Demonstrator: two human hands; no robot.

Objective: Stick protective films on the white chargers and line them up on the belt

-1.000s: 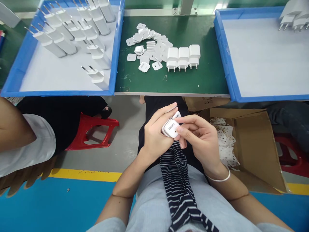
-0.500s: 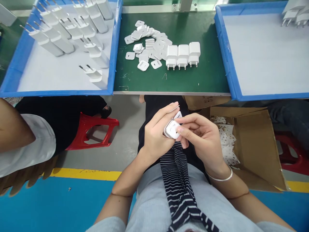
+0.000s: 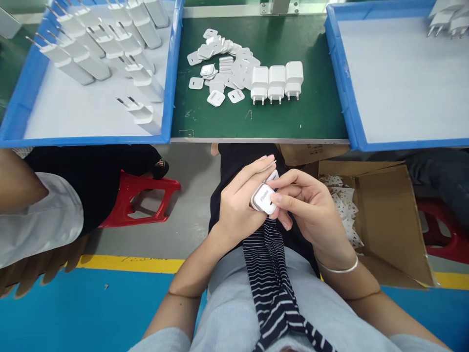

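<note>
My left hand (image 3: 238,200) is closed around a white charger, whose body is mostly hidden in the palm. At its end sits a rounded-square white cover plate (image 3: 263,196) with grey print and a small dark slot. The thumb and index finger of my right hand (image 3: 311,203) pinch this plate at its right edge. Another white plate (image 3: 273,176) shows just behind, by my left fingertips. On the green table (image 3: 315,117) lies a heap of loose cover plates (image 3: 242,73), with three white chargers (image 3: 277,83) beside it, their pins toward me.
A blue tray (image 3: 166,98) at the left holds several white chargers, pins up. Another blue tray (image 3: 350,107) at the right has chargers in its far corner. An open cardboard box (image 3: 392,225) with small packets stands right of my lap. A person sits left, near a red stool (image 3: 157,200).
My right hand has shifted slightly right, its thumb sliding toward the plate's edge, so more of the print shows. My left hand keeps its hold almost unmoved.
</note>
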